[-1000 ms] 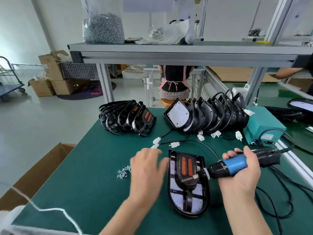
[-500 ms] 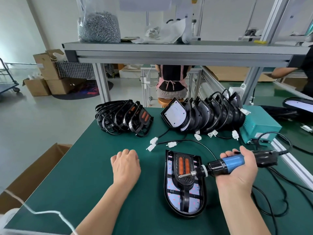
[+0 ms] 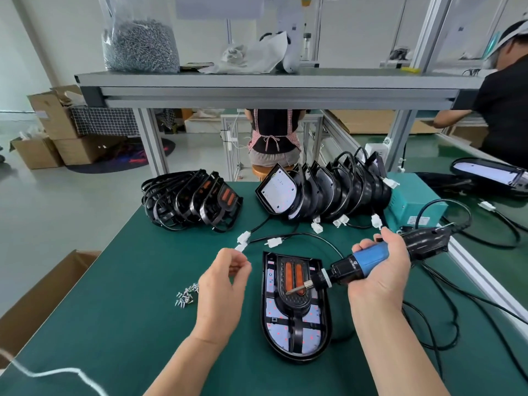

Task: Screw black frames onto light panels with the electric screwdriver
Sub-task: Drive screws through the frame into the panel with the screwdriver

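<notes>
A light panel (image 3: 312, 340) lies flat on the green mat with a black frame (image 3: 294, 305) set on it, its orange inserts facing up. My right hand (image 3: 380, 275) grips the blue-and-black electric screwdriver (image 3: 368, 260); the tool lies nearly level, its bit tip over the frame's orange part. My left hand (image 3: 225, 284) is raised just left of the panel, thumb and fingertips pinched together on something small, apparently a screw. A small pile of loose screws (image 3: 185, 295) lies on the mat beside that hand.
A stack of black frames (image 3: 194, 201) and a row of leaning light panels (image 3: 323, 192) with white connectors stand at the back. A teal power box (image 3: 411, 201) and looping cables (image 3: 445, 318) fill the right side. A cardboard box (image 3: 43, 284) sits off the left edge.
My left hand went down onto the screw pile, then lifted and moved right with fingertips pinched. The screwdriver stayed over the frame.
</notes>
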